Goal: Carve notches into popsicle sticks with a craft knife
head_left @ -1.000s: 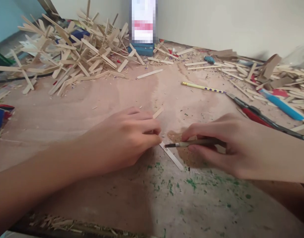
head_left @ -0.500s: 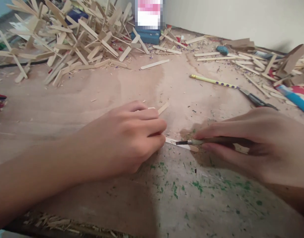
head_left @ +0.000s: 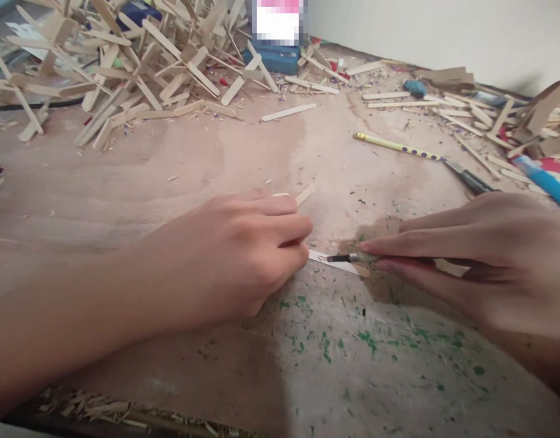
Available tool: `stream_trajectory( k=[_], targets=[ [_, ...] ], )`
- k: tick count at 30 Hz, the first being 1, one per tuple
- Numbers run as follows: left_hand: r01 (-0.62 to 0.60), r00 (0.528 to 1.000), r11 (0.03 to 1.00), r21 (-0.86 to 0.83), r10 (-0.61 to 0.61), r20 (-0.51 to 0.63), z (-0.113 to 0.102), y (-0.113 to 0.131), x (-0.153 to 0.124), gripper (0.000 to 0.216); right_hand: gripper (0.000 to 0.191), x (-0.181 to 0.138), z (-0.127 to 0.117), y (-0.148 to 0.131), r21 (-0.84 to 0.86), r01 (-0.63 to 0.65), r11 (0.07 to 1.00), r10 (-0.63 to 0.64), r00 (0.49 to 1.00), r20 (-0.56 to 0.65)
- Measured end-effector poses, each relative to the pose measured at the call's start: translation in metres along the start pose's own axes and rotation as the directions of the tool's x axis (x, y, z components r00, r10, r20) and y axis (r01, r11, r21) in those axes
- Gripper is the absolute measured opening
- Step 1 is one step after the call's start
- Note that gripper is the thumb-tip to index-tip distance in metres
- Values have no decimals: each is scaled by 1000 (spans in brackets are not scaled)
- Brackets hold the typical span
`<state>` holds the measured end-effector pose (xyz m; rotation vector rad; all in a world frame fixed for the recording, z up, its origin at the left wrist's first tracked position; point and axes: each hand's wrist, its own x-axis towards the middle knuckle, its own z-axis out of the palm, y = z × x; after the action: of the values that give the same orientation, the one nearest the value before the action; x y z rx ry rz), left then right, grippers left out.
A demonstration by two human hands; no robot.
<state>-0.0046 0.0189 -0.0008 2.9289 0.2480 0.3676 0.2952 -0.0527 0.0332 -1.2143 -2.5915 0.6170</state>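
Bottom centre: bare table (head_left: 352, 389) with green paint flecks, nothing blocking. Mid-frame: left hand (head_left: 234, 255) curled, fingertips pinning the left end of the wooden stick (head_left: 346, 267), which lies flat at frame centre. Its long axis runs left-right, right end slightly lower. Right hand (head_left: 480, 255) clenched around the craft knife (head_left: 352, 258); blade points left, lying on the stick, handle runs right into the hand. Beyond: short offcut (head_left: 305, 194), dotted yellow pencil (head_left: 400, 146), blue marker (head_left: 546, 184) right edge. Upper left: stick pile (head_left: 124, 67).
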Motion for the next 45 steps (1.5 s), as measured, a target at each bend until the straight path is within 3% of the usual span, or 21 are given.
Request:
stream_trajectory(
  k=[4, 23, 31, 34, 39, 45],
  targets=[
    [0, 1000, 1000, -18, 0, -2, 0, 1, 0, 30, 28, 1, -1, 1, 45, 53, 998, -53, 998, 17],
    [6, 1000, 1000, -20, -6, 20, -1, 1, 0, 27, 27, -4, 5, -3, -23, 57, 998, -58, 997, -53],
    [80, 996, 993, -86, -76, 46, 1, 4, 2, 22, 27, -8, 4, -10, -211, 112, 971, -121, 992, -28],
    [94, 995, 990, -100, -90, 44, 1, 4, 2, 24, 29, -4, 5, -12, -142, 109, 984, -116, 993, -37],
    [92, 995, 989, -114, -88, 39, 0, 6, -1, 34, 30, 0, 7, -11, 5, 2, 1000, -2, 999, -49],
    [96, 995, 990, -101, -91, 48, 0, 6, -1, 38, 24, -2, 12, 1, 10, 121, 993, -120, 989, -83]
  ],
)
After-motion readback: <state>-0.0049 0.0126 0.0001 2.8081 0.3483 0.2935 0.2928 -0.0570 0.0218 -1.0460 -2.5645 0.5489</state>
